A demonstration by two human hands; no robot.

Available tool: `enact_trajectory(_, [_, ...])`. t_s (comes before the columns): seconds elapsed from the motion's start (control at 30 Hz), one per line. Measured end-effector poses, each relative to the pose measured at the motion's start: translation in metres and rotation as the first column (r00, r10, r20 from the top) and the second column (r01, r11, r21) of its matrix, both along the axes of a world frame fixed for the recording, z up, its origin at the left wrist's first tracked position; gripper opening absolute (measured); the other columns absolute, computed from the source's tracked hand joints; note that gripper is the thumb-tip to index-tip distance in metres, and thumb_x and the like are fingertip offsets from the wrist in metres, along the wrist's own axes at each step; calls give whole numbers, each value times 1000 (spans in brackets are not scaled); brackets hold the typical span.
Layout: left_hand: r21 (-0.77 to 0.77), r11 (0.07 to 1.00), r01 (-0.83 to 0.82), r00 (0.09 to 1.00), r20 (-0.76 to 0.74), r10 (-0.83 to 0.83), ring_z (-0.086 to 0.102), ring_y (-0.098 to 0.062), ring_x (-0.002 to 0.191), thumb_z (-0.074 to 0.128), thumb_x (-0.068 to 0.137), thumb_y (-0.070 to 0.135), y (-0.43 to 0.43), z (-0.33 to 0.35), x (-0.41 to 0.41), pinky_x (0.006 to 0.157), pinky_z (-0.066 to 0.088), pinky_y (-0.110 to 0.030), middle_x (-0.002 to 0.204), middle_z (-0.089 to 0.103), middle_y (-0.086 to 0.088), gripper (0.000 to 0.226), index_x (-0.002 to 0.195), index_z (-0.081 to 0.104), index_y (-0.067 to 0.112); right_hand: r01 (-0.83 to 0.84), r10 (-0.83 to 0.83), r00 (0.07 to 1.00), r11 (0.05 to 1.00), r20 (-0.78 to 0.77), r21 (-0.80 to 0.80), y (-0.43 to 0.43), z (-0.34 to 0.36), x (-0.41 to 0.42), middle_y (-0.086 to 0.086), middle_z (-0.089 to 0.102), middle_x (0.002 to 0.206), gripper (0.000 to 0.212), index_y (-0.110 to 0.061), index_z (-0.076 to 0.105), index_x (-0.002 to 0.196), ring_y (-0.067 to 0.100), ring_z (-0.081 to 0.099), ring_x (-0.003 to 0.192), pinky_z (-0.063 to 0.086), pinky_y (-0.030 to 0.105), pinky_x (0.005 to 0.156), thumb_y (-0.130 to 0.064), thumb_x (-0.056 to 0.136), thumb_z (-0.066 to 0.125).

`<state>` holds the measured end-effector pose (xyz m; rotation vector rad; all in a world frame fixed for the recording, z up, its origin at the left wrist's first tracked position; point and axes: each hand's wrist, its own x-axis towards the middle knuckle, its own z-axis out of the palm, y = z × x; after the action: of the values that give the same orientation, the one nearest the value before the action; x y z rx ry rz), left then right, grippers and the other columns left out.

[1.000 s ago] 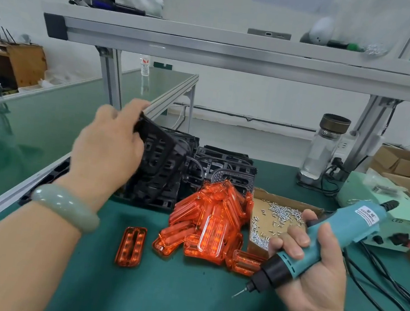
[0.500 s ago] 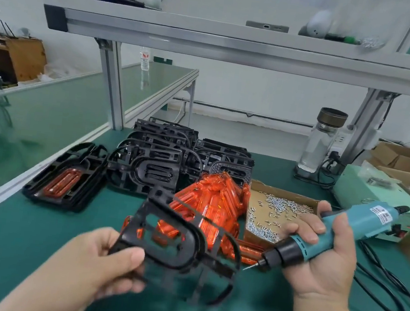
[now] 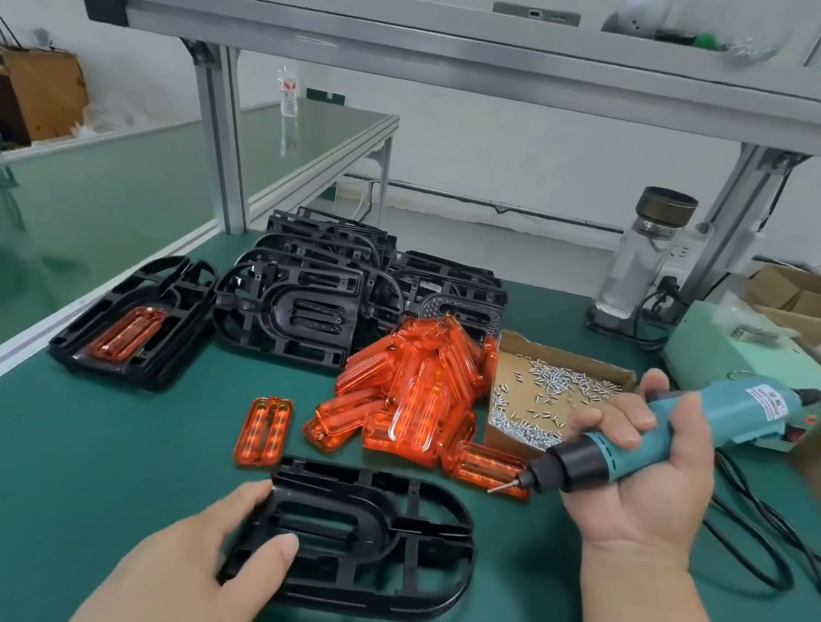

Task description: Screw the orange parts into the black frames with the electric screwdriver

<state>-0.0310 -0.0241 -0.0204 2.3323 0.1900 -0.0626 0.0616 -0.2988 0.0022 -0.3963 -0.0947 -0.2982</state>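
Note:
A black frame (image 3: 384, 550) lies flat on the green mat in front of me, and my left hand (image 3: 202, 559) grips its left end. My right hand (image 3: 652, 475) holds the teal electric screwdriver (image 3: 651, 438), its bit pointing down-left just above the mat beside the orange pile. A single orange part (image 3: 263, 431) lies loose just beyond the frame. A heap of orange parts (image 3: 414, 389) sits in the middle. Stacked black frames (image 3: 317, 294) stand behind it. At the left lies a black frame with an orange part in it (image 3: 133, 323).
An open cardboard box of small screws (image 3: 543, 394) sits right of the orange heap. A glass bottle (image 3: 642, 256) and a pale green power unit (image 3: 735, 345) stand at the back right. Black cables (image 3: 758, 539) trail on the mat at right. An aluminium shelf (image 3: 481, 56) spans overhead.
My left hand took a black frame off the stack, carried it toward me and set it flat on the mat. The screwdriver in my right hand dipped slightly lower.

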Motion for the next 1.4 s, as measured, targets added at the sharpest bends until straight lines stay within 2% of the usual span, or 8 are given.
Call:
enact_trajectory(0.17, [308,951,0,995,96,-31,57,-2,91,26,81,70,-14,-2,8,75,46,-17,82,54,18,57,136,22,56,2,-2,1000,1000,-15,-4,1,0,-2,-12,44,57,16,-23,56,91,0,43,43,48,17,58,-37,88,50])
enact_trajectory(0.5, [658,749,76,976,103,-189,62,-8,90,17,82,74,-20,-13,20,64,44,-25,82,60,10,63,140,11,48,-22,22,1000,1000,-5,-18,4,-2,-2,-12,45,56,16,-24,56,91,0,44,43,49,17,58,-38,87,50])
enact_trajectory(0.6, [633,766,108,970,100,-220,61,-9,97,22,83,75,-14,-11,26,65,41,-26,97,64,11,61,139,16,51,-35,35,999,999,-7,-29,7,-3,-2,-12,45,57,16,-23,57,91,0,44,43,49,17,58,-37,88,49])
enact_trajectory(0.73, [519,845,128,969,116,-218,61,-4,89,27,76,80,-5,-7,32,66,46,-24,72,58,10,60,131,29,56,-51,50,999,998,-15,-46,9,-4,0,-12,45,57,17,-24,56,93,1,44,43,49,18,58,-37,91,46])
enact_trajectory(0.87, [299,953,51,979,174,-107,60,-1,71,40,74,72,6,2,48,71,52,-27,63,62,17,30,84,57,50,-49,48,999,997,-19,-54,10,-5,0,-11,46,57,19,-23,57,93,1,44,43,49,19,59,-38,93,45])
enact_trajectory(1.07, [451,867,-214,977,108,185,61,-26,103,60,82,53,32,0,93,82,46,-32,109,67,-6,45,114,64,21,-51,50,999,998,-18,-43,12,-6,0,-11,45,57,20,-22,58,93,1,45,43,50,19,58,-37,93,46])
enact_trajectory(1.17, [437,881,-179,982,30,185,64,-24,92,67,77,54,28,3,105,73,45,-28,95,70,-3,35,92,68,22,-62,62,998,997,-13,-52,12,-7,0,-11,46,58,19,-22,58,93,1,45,43,50,19,58,-37,92,46])
enact_trajectory(1.4, [-115,971,-209,977,9,212,65,-14,55,80,74,14,19,17,108,60,53,-26,63,70,-2,10,76,70,16,-66,66,998,996,-16,-54,13,-7,0,-12,45,57,20,-22,58,92,1,45,43,50,19,57,-38,93,45])
